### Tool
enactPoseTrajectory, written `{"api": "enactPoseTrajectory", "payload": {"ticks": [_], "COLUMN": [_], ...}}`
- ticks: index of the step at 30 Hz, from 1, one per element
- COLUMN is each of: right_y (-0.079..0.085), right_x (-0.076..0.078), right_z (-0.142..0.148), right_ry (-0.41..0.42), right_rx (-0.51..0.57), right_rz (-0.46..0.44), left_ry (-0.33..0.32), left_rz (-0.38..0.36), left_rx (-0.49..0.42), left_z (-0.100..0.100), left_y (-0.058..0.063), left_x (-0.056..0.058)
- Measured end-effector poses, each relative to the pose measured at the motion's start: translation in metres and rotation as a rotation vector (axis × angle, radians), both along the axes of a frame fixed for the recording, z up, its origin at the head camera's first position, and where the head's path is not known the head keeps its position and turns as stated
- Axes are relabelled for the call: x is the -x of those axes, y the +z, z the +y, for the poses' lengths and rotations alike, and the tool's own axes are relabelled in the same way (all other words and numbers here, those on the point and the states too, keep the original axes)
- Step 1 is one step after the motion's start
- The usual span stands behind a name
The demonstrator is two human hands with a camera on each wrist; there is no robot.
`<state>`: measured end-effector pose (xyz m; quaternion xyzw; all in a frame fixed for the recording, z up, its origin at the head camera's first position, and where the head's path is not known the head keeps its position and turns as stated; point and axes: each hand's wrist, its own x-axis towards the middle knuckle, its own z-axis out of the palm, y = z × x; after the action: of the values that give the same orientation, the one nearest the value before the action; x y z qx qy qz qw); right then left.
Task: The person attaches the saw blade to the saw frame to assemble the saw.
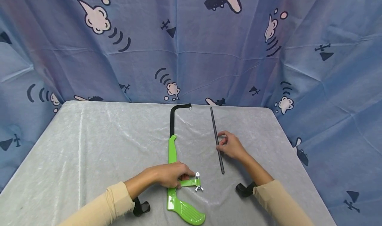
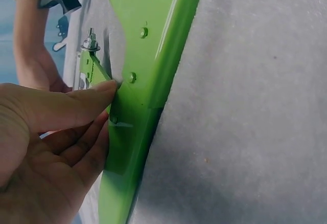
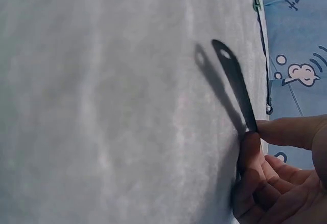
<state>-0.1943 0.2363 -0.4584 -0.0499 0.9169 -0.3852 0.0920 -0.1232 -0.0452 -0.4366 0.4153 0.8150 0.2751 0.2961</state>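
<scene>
A green and black hacksaw frame [image 1: 172, 149] lies lengthwise on the table, its green handle [image 1: 191, 212] towards me. My left hand [image 1: 171, 174] grips it just above the handle, where a short green arm branches off to the right. In the left wrist view the thumb [image 2: 76, 104] presses the frame's edge while other fingers reach underneath. A bolt with a wing nut [image 1: 199, 188] sits at that arm's end. To the right, my right hand [image 1: 232, 146] pinches a dark, narrow hacksaw blade [image 1: 214, 125] near its middle. One holed blade end shows in the right wrist view, its shadow beside it.
Pale grey cloth covers the table [image 1: 119, 133]. A blue patterned curtain [image 1: 191, 63] hangs behind its far edge and down both sides. Black devices are worn at the left wrist [image 1: 141, 207] and right wrist [image 1: 245, 190].
</scene>
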Motion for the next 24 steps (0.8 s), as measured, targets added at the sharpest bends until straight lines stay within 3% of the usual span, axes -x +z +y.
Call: {"api": "enactPoseTrajectory", "payload": {"ticks": [13,24], "right_y": [0.006,0.005], "right_x": [0.001,-0.002], "right_z": [0.009,0.012], "right_ry": [-0.036,-0.032], "right_rx": [0.298,0.513], "right_rz": [-0.254,-0.347], "left_ry": [0.014,-0.013], "left_rz": [-0.015,0.022], "left_rx": [-0.004,-0.007], "left_z": [0.001,0.001], "left_y": [-0.001,-0.003], "left_x": [-0.001,0.000]}}
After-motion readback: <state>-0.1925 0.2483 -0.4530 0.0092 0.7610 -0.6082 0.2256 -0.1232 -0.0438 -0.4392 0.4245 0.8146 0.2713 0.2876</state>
